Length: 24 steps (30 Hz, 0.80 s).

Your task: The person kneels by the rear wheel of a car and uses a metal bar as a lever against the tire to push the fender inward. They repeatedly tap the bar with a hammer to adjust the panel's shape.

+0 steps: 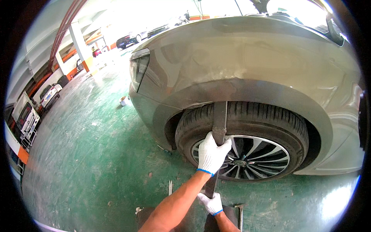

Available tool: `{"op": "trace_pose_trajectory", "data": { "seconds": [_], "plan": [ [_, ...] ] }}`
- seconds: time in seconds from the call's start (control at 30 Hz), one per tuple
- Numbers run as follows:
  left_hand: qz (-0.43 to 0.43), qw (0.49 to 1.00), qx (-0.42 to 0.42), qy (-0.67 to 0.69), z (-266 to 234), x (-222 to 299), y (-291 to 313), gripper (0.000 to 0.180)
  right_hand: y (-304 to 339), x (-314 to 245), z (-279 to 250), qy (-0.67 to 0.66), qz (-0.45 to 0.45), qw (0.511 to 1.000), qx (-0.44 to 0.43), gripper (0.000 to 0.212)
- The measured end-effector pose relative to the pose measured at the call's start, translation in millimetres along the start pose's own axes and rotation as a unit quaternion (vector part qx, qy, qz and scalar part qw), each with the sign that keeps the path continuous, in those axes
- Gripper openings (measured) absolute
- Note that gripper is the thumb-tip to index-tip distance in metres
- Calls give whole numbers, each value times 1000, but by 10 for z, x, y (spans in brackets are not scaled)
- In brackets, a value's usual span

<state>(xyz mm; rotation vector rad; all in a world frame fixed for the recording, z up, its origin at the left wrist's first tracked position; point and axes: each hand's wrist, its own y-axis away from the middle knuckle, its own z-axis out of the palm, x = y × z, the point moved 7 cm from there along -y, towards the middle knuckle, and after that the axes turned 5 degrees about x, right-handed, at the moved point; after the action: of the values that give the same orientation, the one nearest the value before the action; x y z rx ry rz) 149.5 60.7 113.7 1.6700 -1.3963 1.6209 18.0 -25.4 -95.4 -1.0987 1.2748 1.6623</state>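
Observation:
A long, dark, flat pry bar point(220, 118) stands nearly upright in front of the car's front wheel. Its upper end reaches between the tyre point(262, 112) and the fender's arch edge, where the tip is hidden. My left hand point(212, 154), in a white knit glove with a blue cuff, is wrapped round the bar's middle. Lower down, my right hand point(212, 203), gloved the same way, grips the bar near its bottom end. The grey-beige fender point(239, 58) has a scuffed, uneven patch above the arch, and the arch edge looks bent left of the bar.
On the green floor point(96, 154) lie a slim metal tool point(170, 187) and a dark-handled tool point(165, 150) near the bumper. A hammer-like tool point(240, 212) lies by my right knee. A white can point(123, 101) stands beyond the headlight point(139, 70). Parked vehicles and pillars line the background.

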Motion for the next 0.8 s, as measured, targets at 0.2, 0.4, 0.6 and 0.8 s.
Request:
{"op": "trace_pose_trajectory", "data": {
  "seconds": [0.2,0.4,0.6,0.8],
  "plan": [
    [18,1000,6,-15,41,-13,9,28,-51,83,-28,-8,-7,1000,4,23],
    [40,997,27,-60,-33,102,-2,31,-66,53,-19,-5,-30,1000,-4,21],
    [-11,998,12,-56,7,91,13,34,10,-90,-51,0,9,1000,4,20],
    [14,998,25,-49,-23,146,-19,30,-134,96,-45,0,-14,1000,-14,20]
  ]
}}
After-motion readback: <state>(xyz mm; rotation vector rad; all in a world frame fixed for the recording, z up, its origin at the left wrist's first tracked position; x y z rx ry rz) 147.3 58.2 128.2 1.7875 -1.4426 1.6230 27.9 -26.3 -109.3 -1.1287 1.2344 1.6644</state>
